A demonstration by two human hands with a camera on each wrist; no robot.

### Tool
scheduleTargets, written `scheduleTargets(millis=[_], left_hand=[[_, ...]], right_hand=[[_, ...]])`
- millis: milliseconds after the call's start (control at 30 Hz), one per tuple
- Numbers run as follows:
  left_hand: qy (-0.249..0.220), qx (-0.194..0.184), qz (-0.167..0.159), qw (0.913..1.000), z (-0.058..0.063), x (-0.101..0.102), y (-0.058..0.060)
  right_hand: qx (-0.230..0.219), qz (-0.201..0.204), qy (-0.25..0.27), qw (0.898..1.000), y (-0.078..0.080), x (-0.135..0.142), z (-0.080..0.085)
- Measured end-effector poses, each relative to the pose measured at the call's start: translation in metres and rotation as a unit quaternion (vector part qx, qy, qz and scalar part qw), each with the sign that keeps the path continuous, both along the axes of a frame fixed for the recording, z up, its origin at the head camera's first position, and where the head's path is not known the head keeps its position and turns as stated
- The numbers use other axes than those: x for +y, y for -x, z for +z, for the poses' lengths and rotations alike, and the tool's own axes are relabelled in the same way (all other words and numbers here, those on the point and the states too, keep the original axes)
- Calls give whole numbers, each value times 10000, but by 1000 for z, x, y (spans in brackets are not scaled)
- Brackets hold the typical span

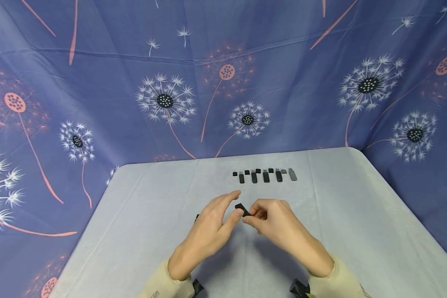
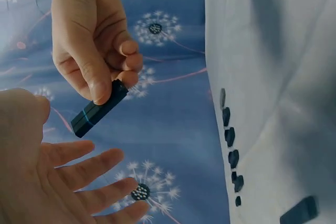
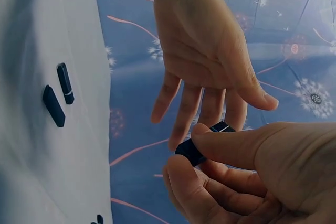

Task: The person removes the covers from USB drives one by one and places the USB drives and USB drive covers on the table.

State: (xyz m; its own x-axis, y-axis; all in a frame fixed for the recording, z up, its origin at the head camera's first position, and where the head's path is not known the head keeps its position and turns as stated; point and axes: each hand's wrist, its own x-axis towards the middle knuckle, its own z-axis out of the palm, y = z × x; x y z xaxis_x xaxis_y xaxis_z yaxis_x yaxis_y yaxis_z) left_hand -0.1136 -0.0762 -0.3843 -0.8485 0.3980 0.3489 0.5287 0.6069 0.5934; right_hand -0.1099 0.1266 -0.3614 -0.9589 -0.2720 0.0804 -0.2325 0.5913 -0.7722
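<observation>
My right hand (image 1: 281,223) pinches one end of a black USB flash drive (image 1: 241,208) between thumb and fingertips, above the table. In the left wrist view the drive (image 2: 88,120) slants down, its cap on, with a thin blue line across the joint. Beside it, my left hand (image 1: 210,225) holds nothing; its fingers are spread and straight in the left wrist view, and its thumb tip comes close to the drive in the head view. Two more dark flash drives (image 3: 65,83) lie on the table in the right wrist view, mostly hidden behind the left hand in the head view.
Toward the back of the white table (image 1: 152,194) several uncapped flash drives (image 1: 266,176) stand in a row, dark ones and a grey one (image 1: 292,174) at the right end. Small caps (image 1: 258,171) lie beside them. A blue dandelion-print cloth (image 1: 301,103) hangs behind.
</observation>
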Motion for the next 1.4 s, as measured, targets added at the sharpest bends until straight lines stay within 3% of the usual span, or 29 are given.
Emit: scheduleTargets(millis=[333, 933, 1200, 1400], left_hand=[[-57, 480, -606, 9970, 11, 5, -6], [-185, 825, -657, 9943, 11, 0, -15], [-498, 1409, -783, 9857, 10, -1, -14], [-636, 1608, -818, 9815, 11, -1, -12]], right_hand=[[474, 115, -209, 9986, -8, 17, 11], [1025, 502, -181, 9933, -14, 15, 16], [1079, 526, -191, 9926, -14, 14, 17], [1067, 479, -233, 9929, -14, 13, 18]])
